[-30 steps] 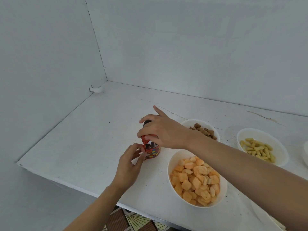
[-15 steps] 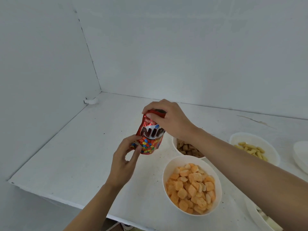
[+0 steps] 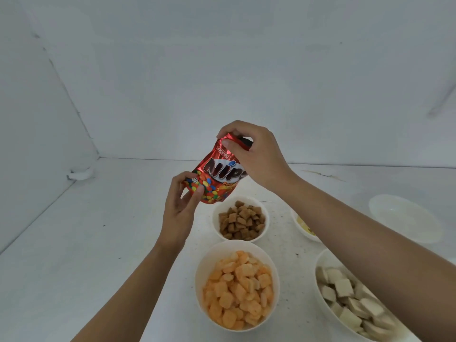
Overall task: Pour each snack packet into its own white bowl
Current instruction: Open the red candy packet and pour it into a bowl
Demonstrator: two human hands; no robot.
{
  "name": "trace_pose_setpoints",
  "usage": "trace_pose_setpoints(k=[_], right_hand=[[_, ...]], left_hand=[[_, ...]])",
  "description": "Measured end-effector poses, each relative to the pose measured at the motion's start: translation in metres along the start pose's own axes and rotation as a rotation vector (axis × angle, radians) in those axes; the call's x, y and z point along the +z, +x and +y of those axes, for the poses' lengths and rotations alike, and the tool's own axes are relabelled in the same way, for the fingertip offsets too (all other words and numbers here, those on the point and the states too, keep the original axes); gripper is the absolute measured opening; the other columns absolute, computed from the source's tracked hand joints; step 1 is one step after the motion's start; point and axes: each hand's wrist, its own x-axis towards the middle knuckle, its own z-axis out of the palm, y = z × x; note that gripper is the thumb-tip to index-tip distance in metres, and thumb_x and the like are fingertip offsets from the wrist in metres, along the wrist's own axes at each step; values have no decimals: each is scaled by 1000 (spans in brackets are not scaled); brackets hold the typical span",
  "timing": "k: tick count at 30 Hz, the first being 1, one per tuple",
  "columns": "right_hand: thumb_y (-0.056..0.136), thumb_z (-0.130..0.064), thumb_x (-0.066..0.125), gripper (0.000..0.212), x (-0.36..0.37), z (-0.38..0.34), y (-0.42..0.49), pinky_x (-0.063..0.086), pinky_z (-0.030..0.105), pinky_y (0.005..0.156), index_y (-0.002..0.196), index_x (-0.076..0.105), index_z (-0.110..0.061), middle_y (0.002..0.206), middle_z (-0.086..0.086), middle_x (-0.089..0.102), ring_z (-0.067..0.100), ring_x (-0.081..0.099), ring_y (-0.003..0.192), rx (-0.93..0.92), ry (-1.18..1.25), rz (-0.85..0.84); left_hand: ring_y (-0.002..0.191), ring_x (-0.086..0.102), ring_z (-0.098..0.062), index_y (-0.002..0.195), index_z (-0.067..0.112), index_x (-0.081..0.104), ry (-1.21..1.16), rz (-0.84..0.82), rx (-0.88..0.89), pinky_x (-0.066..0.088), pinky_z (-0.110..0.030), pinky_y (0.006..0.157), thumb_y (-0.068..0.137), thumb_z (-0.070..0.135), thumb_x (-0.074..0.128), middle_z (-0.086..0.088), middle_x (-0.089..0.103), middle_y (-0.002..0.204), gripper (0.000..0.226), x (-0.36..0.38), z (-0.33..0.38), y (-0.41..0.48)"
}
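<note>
Foil packet (image 3: 218,174) first: red, glossy and printed with coloured candies, it hangs upright and slightly tilted in the air, above the far side of the bowl of brown pieces (image 3: 215,218). We judge it light, crinkly and slick, with small hard sweets inside that will shift as it tips, so the crimped seams look like the firmest places to take it. That is where we have it: our right hand (image 3: 256,154) pinches the top seam between thumb and curled fingers, and our left hand (image 3: 182,203) nips the lower left corner between thumb and fingertips. Whether the top is torn open we cannot tell. Nearer us on the white table (image 3: 98,243) sit the bowl of orange puffs (image 3: 201,267) and the bowl of pale squares (image 3: 320,260), and another bowl (image 3: 302,225) is mostly hidden behind our right forearm. Well to the right, the empty bowl (image 3: 404,218) seems the likely place for these sweets.
</note>
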Motion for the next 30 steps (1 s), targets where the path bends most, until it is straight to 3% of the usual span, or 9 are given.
trace_pose_setpoints(k=[5, 8, 12, 15, 25, 30], right_hand=[[95, -12, 63, 12, -57, 20, -13, 58, 24, 82, 99, 71, -18, 99, -13, 72, 4, 65, 99, 21, -65, 78], [93, -15, 68, 8, -99, 31, -22, 58, 27, 80, 98, 73, -18, 99, -11, 74, 7, 67, 98, 22, -129, 62], [90, -18, 72, 10, -156, 49, -32, 55, 14, 74, 99, 75, -20, 95, -23, 70, -2, 66, 97, 61, -170, 28], [89, -19, 74, 11, -195, 65, -41, 52, 8, 73, 98, 76, -24, 91, -30, 66, -5, 62, 99, 92, -206, 20], [86, -24, 77, 7, -295, 120, -73, 58, 35, 83, 91, 75, -29, 87, -12, 71, 7, 67, 91, 190, -195, 10], [87, -21, 77, 6, -321, 150, -91, 58, 44, 85, 90, 75, -26, 85, -5, 74, 13, 70, 88, 227, -114, 10]], left_hand=[[121, 63, -23, 120, 23, 57, 9, -36, -26, 61, -49, 88, 94, 25, 64, 0, 63, 125, 27, 49, -1, 14], [120, 64, -27, 120, 24, 59, -8, -48, -27, 62, -47, 83, 94, 25, 63, -5, 62, 126, 26, 86, 2, 18], [118, 66, -23, 116, 28, 62, -15, -33, -50, 63, -44, 77, 92, 28, 64, 0, 65, 121, 24, 137, 2, 16], [118, 66, -28, 118, 22, 61, -36, -26, -83, 63, -50, 80, 92, 27, 66, -5, 66, 122, 27, 174, -1, 15], [105, 71, -16, 112, 13, 64, -28, -46, -61, 64, -36, 73, 95, 14, 65, 6, 72, 107, 18, 274, -15, 14], [108, 70, -26, 112, 15, 65, 67, -49, -68, 62, -43, 78, 94, 18, 68, 4, 70, 111, 18, 303, -27, 13]])
